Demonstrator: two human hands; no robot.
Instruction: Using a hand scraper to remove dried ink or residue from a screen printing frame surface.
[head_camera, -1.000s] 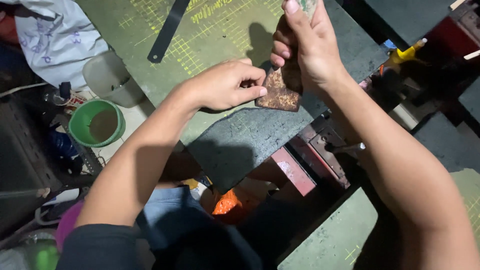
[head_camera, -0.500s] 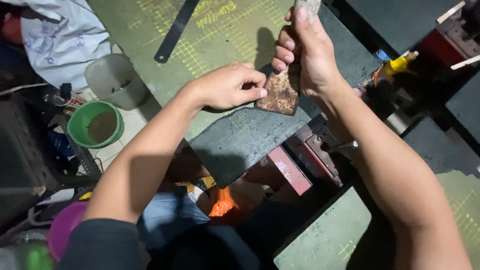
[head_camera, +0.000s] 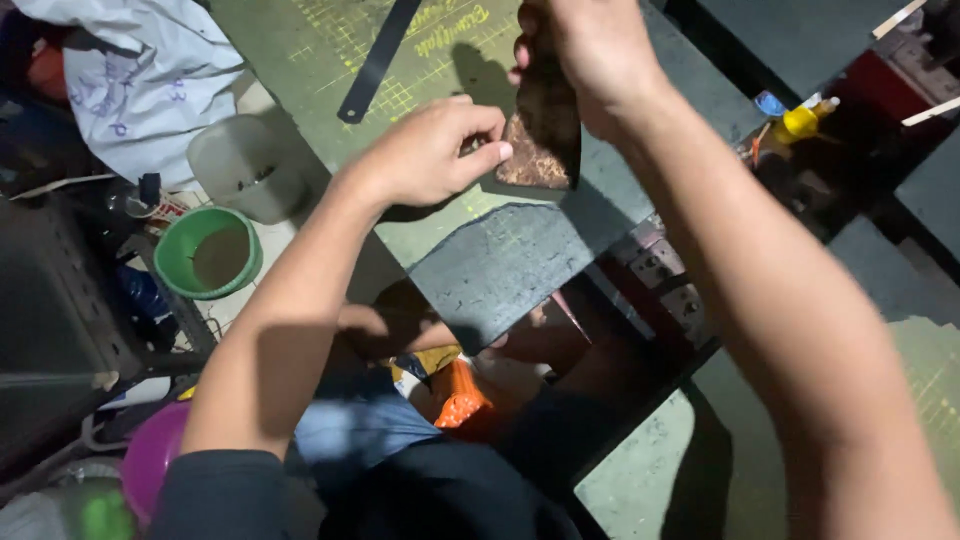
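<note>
Two hands raised, left hand (head_camera: 432, 152) pinching brown piece (head_camera: 540, 140)

A small yellow plastic squeeze bottle (head_camera: 800, 122) with a pale nozzle lies at the upper right of the frame, beside a small blue-and-white packet (head_camera: 768, 103).

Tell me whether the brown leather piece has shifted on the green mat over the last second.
Cannot tell for sure. The brown leather piece sits about as far from the flat black metal strip on the green cutting mat as before; the head camera moved.
</note>
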